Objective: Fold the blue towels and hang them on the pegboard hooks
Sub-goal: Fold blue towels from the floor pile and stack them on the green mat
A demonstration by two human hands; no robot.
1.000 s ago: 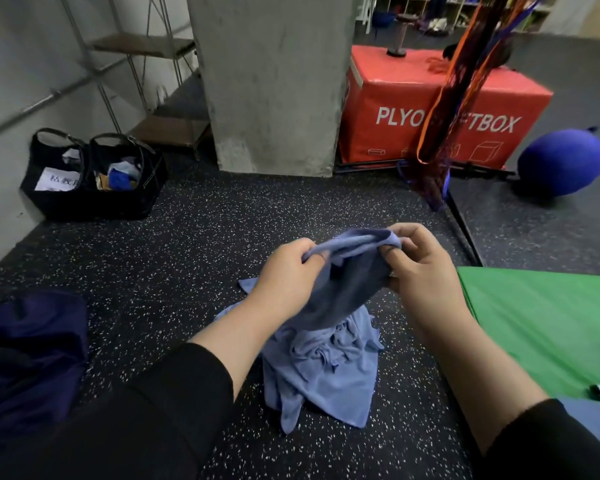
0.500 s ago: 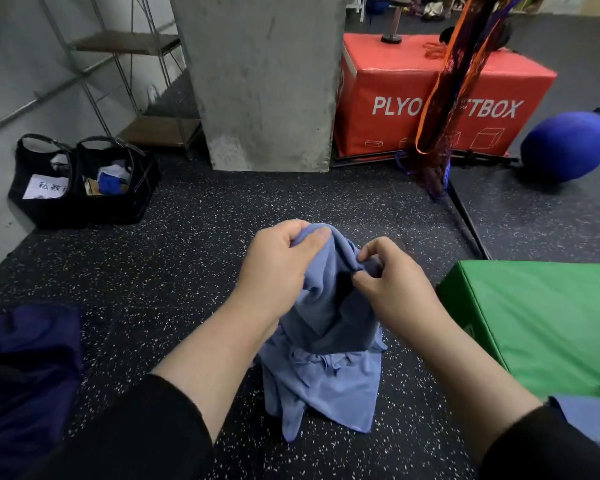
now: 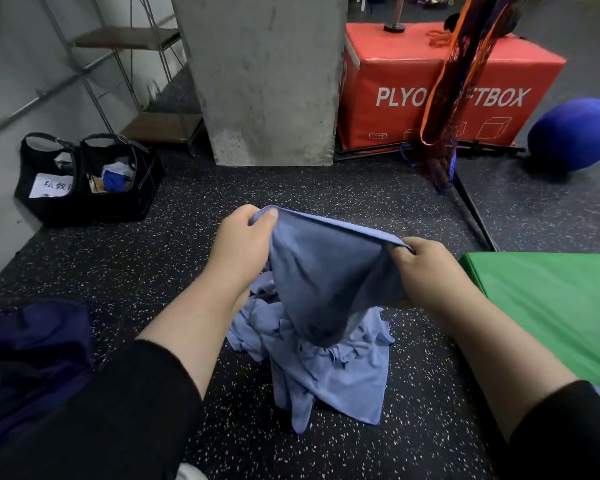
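Soft matt cloth towel, speckled rubber floor

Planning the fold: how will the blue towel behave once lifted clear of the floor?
Probably floppy: the blue towel sags between the left hand and right hand. Likely light, held by pinches alone. Its crumpled lower part may drag.

2 hands, 1 blue towel, 2 black bags, 1 red box.
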